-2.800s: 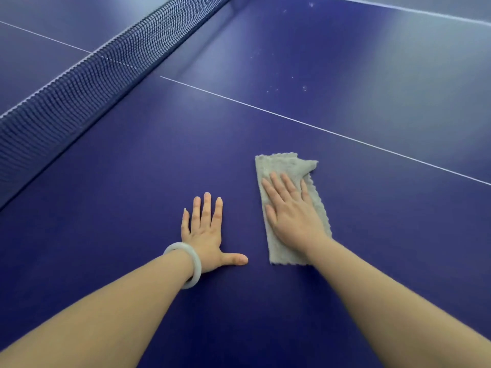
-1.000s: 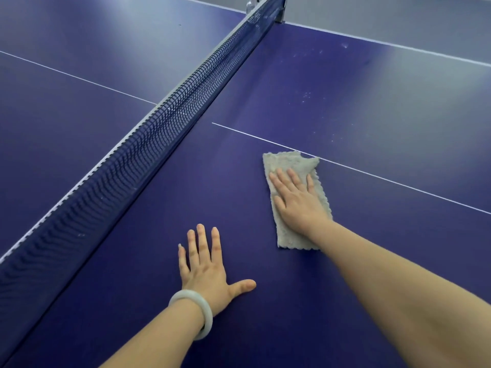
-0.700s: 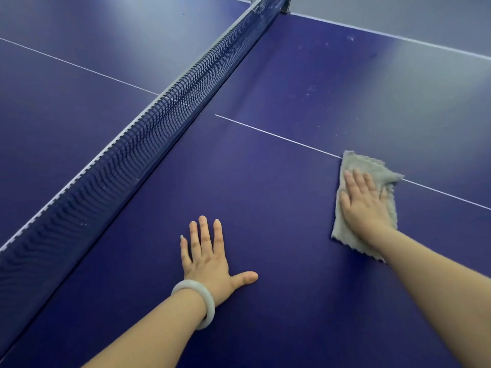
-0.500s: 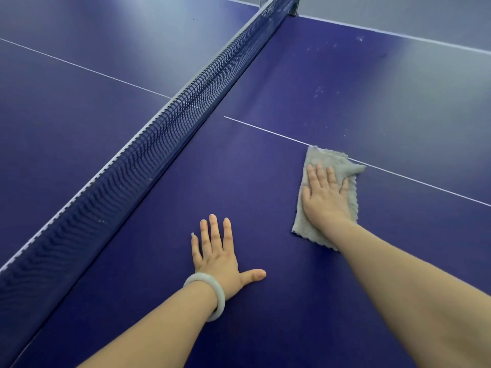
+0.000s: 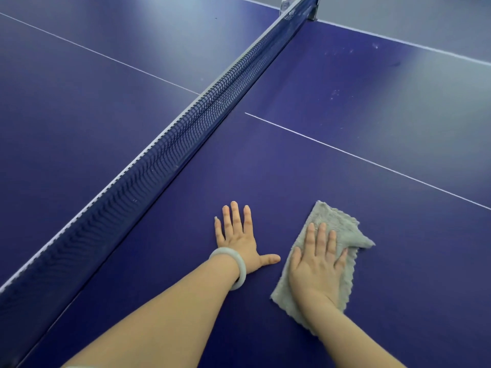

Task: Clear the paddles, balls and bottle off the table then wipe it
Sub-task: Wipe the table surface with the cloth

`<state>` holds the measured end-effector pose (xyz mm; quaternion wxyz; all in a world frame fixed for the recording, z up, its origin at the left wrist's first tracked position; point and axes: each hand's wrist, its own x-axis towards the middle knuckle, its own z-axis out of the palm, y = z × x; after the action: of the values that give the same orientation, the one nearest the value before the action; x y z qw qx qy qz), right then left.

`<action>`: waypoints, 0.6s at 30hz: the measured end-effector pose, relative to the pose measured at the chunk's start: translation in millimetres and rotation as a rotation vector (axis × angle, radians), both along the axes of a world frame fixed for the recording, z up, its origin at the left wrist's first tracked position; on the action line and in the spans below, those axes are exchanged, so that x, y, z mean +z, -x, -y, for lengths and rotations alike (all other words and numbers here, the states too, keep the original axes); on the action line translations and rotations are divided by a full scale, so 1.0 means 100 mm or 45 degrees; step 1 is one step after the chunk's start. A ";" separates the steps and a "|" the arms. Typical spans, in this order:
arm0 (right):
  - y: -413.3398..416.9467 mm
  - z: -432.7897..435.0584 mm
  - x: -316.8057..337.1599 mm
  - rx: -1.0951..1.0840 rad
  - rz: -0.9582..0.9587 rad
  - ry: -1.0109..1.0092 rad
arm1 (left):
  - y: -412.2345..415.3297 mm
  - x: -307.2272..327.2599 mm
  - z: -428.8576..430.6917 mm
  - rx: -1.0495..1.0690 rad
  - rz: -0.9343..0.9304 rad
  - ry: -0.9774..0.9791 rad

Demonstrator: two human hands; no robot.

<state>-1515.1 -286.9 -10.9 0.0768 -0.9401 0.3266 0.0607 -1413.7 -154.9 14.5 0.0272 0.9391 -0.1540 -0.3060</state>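
1. Head view looked down over the blue worktop [image 5: 265, 168], where the net [image 5: 186, 144] ran from the near left corner away to its clamp [image 5: 297, 6] at the far edge.
2. On the right side of the net, not far from its base, the left hand [image 5: 237, 240] lay palm down on the surface. Its fingers were straight and close together, the thumb stuck out away from the net, and it held nothing.
3. A pale bangle [image 5: 233, 264] sat round that wrist.
4. Further out from the net, just beside that thumb, the right hand [image 5: 316, 272] pressed flat on a grey cloth [image 5: 337, 221], fingers straight and slightly spread, pointing roughly along the net.
5. The cloth lay on the worktop under the palm. Its far corner, on the side away from the net, was rumpled and folded over.
6. A thin white line [image 5: 366, 159] ran outward from the net across the worktop, beyond the cloth.
7. Pale specks [image 5: 336, 92] dotted the surface past that line, on the same side of the net.
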 end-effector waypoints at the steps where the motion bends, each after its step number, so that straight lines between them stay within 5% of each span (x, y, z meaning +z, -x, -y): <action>1: -0.03 -0.06 0.01 0.021 -0.008 -0.004 | -0.02 0.04 -0.04 -0.024 -0.028 0.054; 5: -0.05 -0.04 0.02 0.077 -0.007 -0.003 | 0.03 0.14 -0.58 0.002 0.045 0.316; 10: -0.13 -0.04 0.05 0.091 -0.016 -0.020 | 0.63 0.06 -1.53 0.184 0.083 -0.009; 18: -0.40 -0.02 0.07 0.094 -0.027 -0.023 | 0.66 -0.03 -1.63 0.193 -0.010 -0.009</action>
<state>-1475.2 -285.1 -3.4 0.0793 -0.9501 0.2917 0.0763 -1479.7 8.5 11.8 0.0475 0.9470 -0.0813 -0.3072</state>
